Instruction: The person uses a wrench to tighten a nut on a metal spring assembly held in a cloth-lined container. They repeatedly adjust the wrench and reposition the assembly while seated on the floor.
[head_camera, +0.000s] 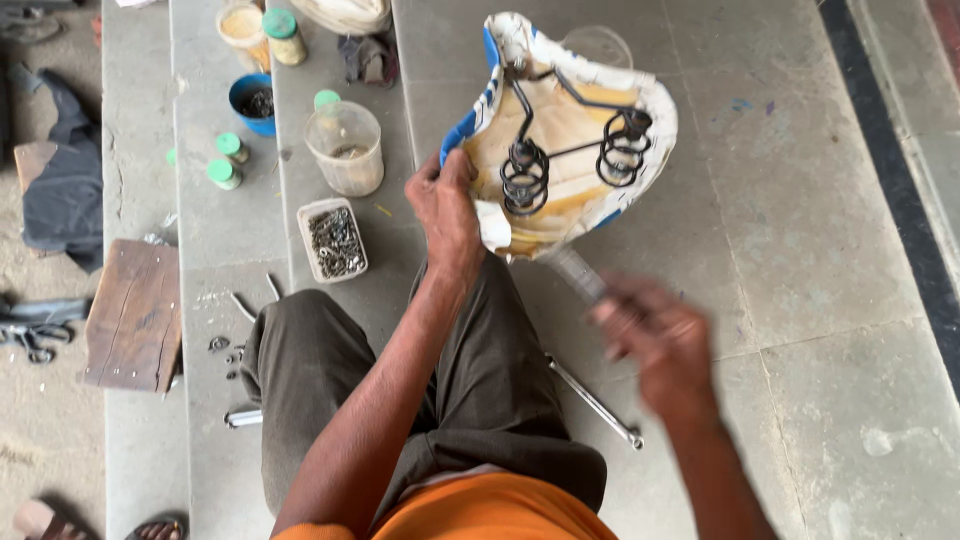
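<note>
Tray of screws lies left of the upturned saddle, jar behind it.

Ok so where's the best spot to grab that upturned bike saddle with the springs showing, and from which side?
Probably the rim. The saddle lies underside up, its two coil springs and wire frame exposed in the middle, awkward to grip. The left hand already clamps the near left edge, thumb inside the shell. A second grip would likely suit the opposite right rim, coming from the right; the right hand looks blurred, seemingly holding a tool.

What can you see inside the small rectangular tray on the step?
The rectangular tray holds a heap of small dark metal pieces, perhaps screws or nuts. They cover its bottom, so whatever lies beneath them cannot be seen.
</note>
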